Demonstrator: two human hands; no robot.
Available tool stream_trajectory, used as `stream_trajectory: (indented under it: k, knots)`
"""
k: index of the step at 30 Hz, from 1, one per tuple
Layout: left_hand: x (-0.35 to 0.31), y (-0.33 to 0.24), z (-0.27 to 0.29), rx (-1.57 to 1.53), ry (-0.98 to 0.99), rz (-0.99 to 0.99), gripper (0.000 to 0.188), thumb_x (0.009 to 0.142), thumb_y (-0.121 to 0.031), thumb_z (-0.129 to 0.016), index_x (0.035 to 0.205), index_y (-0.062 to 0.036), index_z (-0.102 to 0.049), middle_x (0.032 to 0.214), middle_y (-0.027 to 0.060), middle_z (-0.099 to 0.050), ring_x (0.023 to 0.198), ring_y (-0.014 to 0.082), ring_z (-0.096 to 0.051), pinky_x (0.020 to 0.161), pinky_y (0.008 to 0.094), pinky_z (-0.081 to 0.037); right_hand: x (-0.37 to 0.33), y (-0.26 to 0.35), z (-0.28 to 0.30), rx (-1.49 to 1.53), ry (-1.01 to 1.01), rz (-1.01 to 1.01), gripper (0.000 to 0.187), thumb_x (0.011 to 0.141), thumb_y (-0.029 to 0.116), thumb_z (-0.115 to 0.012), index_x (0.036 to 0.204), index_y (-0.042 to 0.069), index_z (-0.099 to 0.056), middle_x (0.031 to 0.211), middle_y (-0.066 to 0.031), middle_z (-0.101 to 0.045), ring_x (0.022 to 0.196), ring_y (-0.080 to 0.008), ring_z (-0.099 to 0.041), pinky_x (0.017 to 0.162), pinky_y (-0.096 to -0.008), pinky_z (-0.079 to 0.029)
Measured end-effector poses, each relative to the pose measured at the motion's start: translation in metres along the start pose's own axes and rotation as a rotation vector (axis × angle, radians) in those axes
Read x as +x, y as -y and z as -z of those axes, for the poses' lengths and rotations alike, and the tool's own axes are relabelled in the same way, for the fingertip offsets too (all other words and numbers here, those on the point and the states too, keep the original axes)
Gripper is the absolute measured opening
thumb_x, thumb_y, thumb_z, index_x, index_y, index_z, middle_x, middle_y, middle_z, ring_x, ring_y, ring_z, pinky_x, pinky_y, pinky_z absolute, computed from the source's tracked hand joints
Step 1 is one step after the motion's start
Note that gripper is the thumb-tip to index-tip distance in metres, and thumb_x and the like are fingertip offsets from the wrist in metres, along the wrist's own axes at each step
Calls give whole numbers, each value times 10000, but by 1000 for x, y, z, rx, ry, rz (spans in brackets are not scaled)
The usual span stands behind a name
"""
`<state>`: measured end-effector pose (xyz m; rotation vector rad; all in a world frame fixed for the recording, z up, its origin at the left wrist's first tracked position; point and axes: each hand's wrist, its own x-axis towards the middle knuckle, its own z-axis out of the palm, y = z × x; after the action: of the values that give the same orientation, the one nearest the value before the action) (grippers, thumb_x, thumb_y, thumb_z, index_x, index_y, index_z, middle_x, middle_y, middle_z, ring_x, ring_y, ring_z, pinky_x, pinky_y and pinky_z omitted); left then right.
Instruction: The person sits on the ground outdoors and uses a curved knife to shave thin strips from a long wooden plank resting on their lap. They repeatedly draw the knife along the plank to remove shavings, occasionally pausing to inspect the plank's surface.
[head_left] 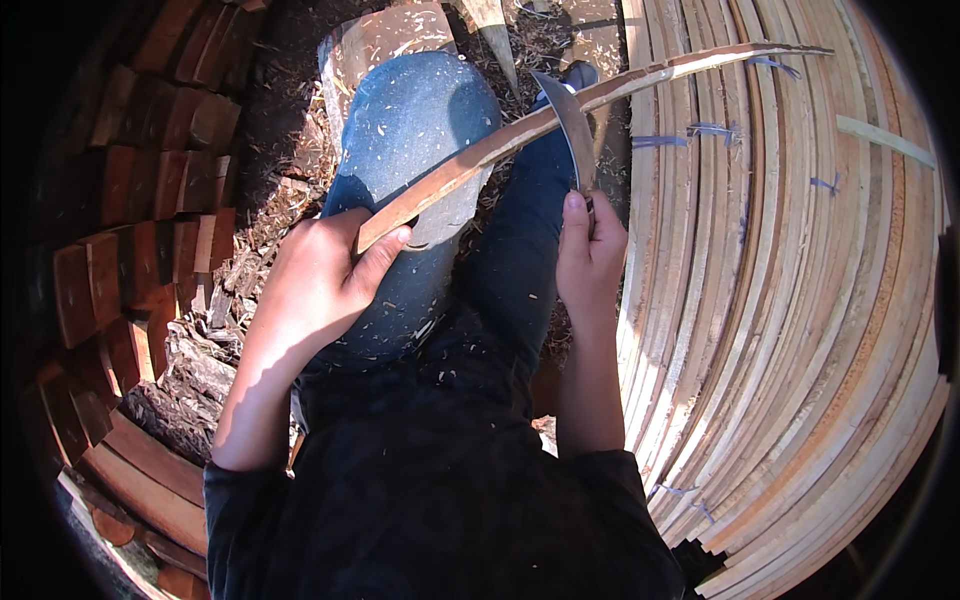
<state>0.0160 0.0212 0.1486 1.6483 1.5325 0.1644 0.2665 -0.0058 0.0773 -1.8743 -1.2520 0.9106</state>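
A long wooden strip (490, 148) lies slantwise over my left thigh, its far end reaching to the upper right over the stacked wood. My left hand (325, 265) is wrapped round its near end, thumb along the edge. In my right hand (592, 250) is a curved knife (572, 125), gripped by a handle mostly hidden in the fingers. The metal blade points up and crosses the strip near its middle; whether it cuts in or only rests there I cannot tell. Beneath the strip, a grey pad (448, 207) covers part of the thigh.
On the right, long pale wooden strips (720, 300) lie stacked, some tied with blue-purple string (712, 130). Short reddish-brown wood blocks (130, 190) are piled at the left. Shavings (200, 360) litter the ground and my jeans (410, 110). A wood block (395, 30) stands beyond my knee.
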Motion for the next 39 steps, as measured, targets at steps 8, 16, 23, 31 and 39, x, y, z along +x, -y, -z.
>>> stream_trajectory:
  k: [8,16,23,31,39]
  knots:
    - [-3,4,-1,-98,6,-1,371,904,-322,-587,836,43,-599,597,163,-517,549,237,-497,551,352,-410,31,-62,94,149,-606,-207,336,970,305,-482,737,62,-482,460,20,-369,364,-61,-353,342,-231,-260]
    - [1,-3,0,4,4,88,388,883,-365,-597,807,15,-614,592,191,-551,581,350,-585,558,406,-441,-16,-40,92,305,-138,-196,320,988,307,-449,768,78,-488,488,50,-359,377,-26,-306,339,-194,-218]
    - [2,-3,5,0,65,105,365,904,-322,-592,867,40,-613,583,117,-514,564,186,-480,561,351,-405,5,16,-3,217,159,-26,259,917,212,-587,802,-13,-533,518,25,-372,498,-35,-317,449,-241,-246]
    - [1,5,1,-106,79,-5,379,904,-343,-593,803,22,-619,562,116,-503,540,198,-503,534,356,-395,16,-9,25,-170,-62,104,264,873,255,-648,864,-4,-598,517,-20,-391,484,-85,-354,459,-253,-325]
    - [6,10,5,-142,152,-29,379,908,-329,-582,822,37,-625,589,157,-549,551,245,-545,548,368,-412,7,-14,11,-237,-336,102,296,899,273,-615,837,-14,-582,527,-66,-456,481,-146,-379,480,-322,-376]
